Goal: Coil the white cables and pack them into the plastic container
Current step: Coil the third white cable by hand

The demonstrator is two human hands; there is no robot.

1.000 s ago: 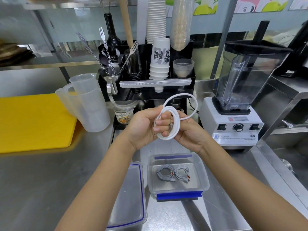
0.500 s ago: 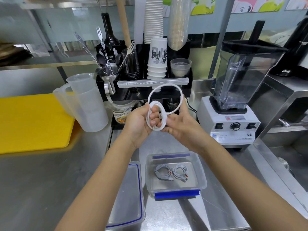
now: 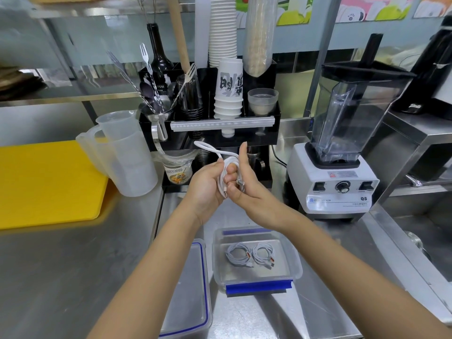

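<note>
A white cable (image 3: 224, 168) is coiled into a small bundle held above the steel counter. My left hand (image 3: 206, 185) grips the bundle from the left, and a loose end arcs up and left from it. My right hand (image 3: 245, 183) holds the coil from the right with curled fingers, thumb pointing up; a metal plug tip shows between the fingers. Below the hands stands the clear plastic container (image 3: 297, 267) with blue clips, and two coiled white cables (image 3: 249, 255) lie side by side on its floor.
The container's lid (image 3: 189, 289) with blue trim lies left of it. A blender (image 3: 342, 143) stands at the right, a black cup organiser (image 3: 269, 135) behind the hands, clear measuring jugs (image 3: 124, 155) and a yellow cutting board (image 3: 46, 182) at the left. A sink edge runs along the right.
The large open loop above the hands has been drawn down into the bundle; only a short end now sticks out to the upper left. My right thumb has risen upright.
</note>
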